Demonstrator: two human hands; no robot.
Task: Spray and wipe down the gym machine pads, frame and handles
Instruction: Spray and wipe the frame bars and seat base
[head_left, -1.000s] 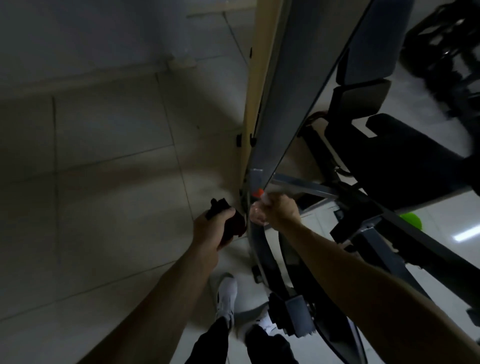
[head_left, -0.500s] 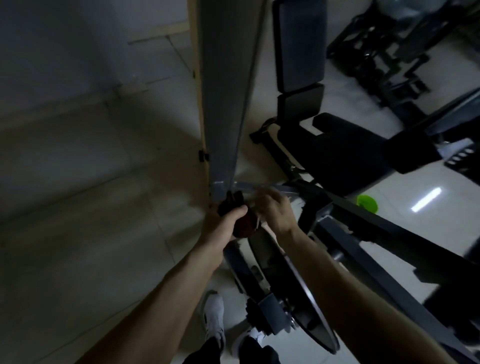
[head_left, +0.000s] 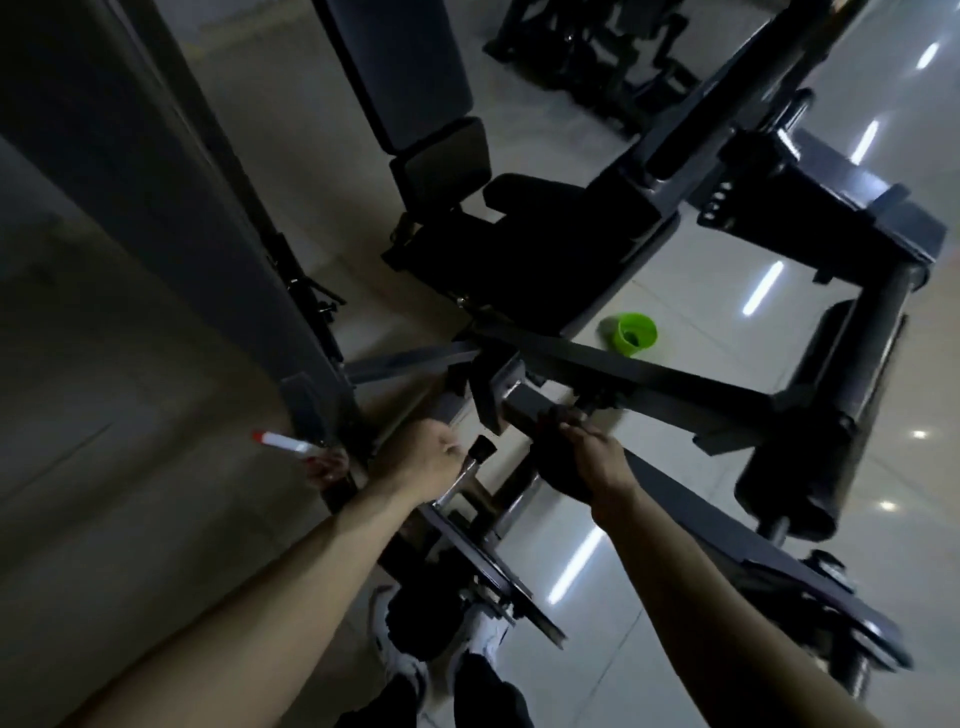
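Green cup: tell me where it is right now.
Head view, right of centre: the green cup sits on the floor just beyond the diagonal frame bar, beside the black seat pad.

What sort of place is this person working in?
Most likely a gym: a padded bench with a tall black backrest, a steel machine frame carrying a roller pad, and more dark exercise machines on the glossy tiled floor behind.

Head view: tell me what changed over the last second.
The dark cloth passed from the left hand to the right hand, which now grips it on the grey square steel bar. The red spray bottle with its white nozzle left the right hand and shows beside the left wrist; whether that hand holds it is unclear. The bright green plastic cup stayed on the tiled floor.
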